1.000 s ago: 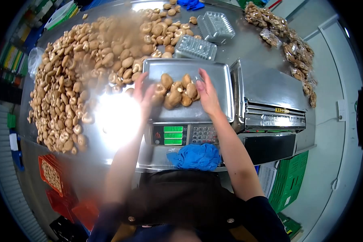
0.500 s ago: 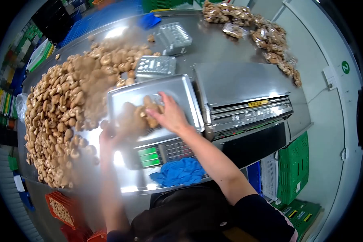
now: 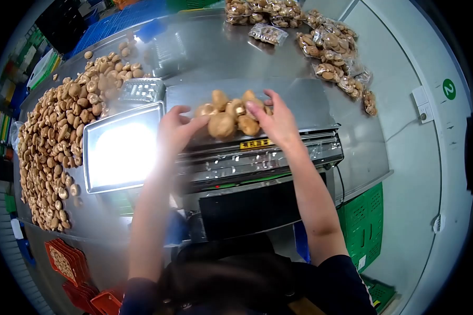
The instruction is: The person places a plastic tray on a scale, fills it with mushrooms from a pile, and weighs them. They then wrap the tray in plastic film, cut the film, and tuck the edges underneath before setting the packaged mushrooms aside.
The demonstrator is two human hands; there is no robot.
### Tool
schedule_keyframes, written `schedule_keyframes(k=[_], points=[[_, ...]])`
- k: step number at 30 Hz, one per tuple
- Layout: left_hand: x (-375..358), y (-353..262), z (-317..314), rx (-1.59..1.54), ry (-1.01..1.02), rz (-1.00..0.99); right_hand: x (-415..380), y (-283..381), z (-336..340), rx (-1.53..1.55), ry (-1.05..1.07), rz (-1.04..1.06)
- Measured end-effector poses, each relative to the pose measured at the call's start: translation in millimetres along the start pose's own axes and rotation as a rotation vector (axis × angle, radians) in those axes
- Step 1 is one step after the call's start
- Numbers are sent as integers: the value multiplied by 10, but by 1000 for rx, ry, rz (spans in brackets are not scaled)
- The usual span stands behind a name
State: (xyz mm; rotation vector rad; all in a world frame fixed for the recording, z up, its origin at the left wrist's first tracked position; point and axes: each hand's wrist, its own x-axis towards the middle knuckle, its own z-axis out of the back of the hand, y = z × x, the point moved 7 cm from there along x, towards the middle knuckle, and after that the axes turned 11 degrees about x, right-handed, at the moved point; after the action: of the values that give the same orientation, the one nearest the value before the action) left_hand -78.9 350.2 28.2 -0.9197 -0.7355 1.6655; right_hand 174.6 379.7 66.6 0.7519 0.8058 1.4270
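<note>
A small heap of brown mushrooms rests on the flat metal top of the wrapping machine. My left hand is at the left side of the heap, fingers curved and apart, close to the mushrooms. At the heap's right side, my right hand touches the mushrooms with thumb and fingers spread around the edge. Any tray under the mushrooms is hidden. Left of the machine, the scale's metal pan shines with glare and bears nothing.
A large pile of loose mushrooms covers the table's left part. Clear plastic trays stand behind the pan. Wrapped mushroom packs lie at the back right. Red crates are at lower left, a green crate at lower right.
Both hands and the mushroom heap have moved right, from the scale pan to the machine's top. The view has shifted right as well.
</note>
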Motion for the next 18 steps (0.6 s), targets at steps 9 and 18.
schedule_keyframes(k=[9, 18], points=[[121, -289, -874, 93, 35, -102, 217, -802, 657, 87, 98, 23], [-934, -628, -189, 1029, 62, -926, -415, -972, 1429, -641, 470, 600]])
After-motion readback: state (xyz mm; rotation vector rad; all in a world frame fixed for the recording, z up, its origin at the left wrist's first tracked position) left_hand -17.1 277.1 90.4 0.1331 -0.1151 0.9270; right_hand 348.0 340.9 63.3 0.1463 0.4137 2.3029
